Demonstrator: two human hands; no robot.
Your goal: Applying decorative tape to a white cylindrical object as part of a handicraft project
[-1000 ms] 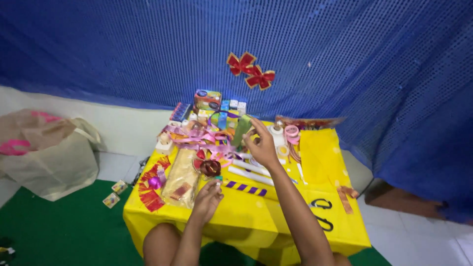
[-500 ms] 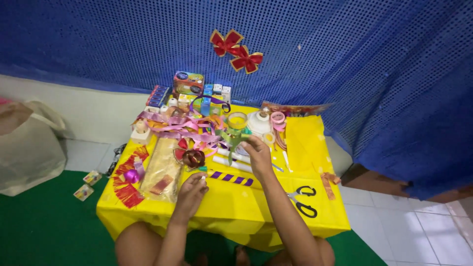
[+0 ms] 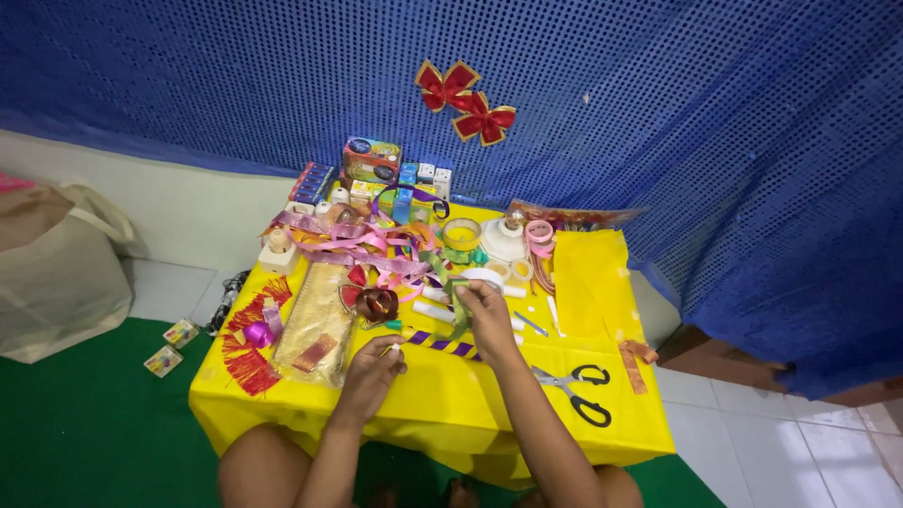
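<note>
From the head camera, a low table (image 3: 602,282) under a yellow cloth stands against a blue dotted curtain (image 3: 705,122) with two red bows (image 3: 466,103) pinned to it. The floor is green mat (image 3: 85,423) on the left and white tile (image 3: 800,442) on the right, with a beige bag (image 3: 56,273) slumped by the wall.

The right hand (image 3: 489,315) is curled, fingers pinched on a green ribbon (image 3: 458,306) near the table's middle. The left hand (image 3: 373,362) is loosely closed on a small white piece at its fingertips; what it is cannot be told. A purple striped ribbon (image 3: 442,343) lies between the hands. Black scissors (image 3: 578,390) rest just right of the right forearm. Pink ribbons (image 3: 348,240), small boxes (image 3: 372,160) and tape rolls (image 3: 463,233) crowd the far edge.
</note>
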